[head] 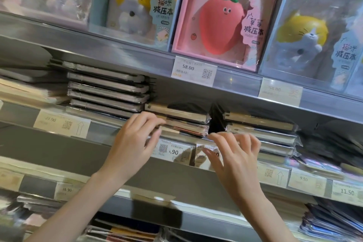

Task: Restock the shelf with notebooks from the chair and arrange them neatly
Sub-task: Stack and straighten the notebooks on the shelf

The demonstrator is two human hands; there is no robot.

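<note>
Your two hands work the middle shelf (98, 135) of a stationery display, squaring a low stack (182, 122) of wrapped notebooks that sits at the centre of the frame. Your left hand (135, 143) rests its fingertips against the stack's left end, fingers loosely curled, holding nothing. Your right hand (233, 155), at 4 o'clock from the stack, hovers with fingers spread and bent over the shelf lip, thumb near a price tag (204, 155); whether it touches the notebooks cannot be told.

A taller pile (108, 92) stands at 10 o'clock from the stack, and another pile (261, 133) lies at 3 o'clock, with a dark gap between it and the stack. The chair is out of view, and neither hand carries a fresh notebook.

The step in hand looks like tidying rather than loading: the stack's edges are uneven. The next move likely calls for pressing the stack from both ends so the spines line up, then closing the gap to the right.

Above, at 12 o'clock, a pink strawberry box (216, 17) reads "草莓减压本", flanked by cat boxes (135, 6) marked "猫咪减压本". A tag (193, 70) below shows "58.00". Lower tags read "29.90", "16.90", "9.90" and "11.50"; those under your hands are partly covered.
</note>
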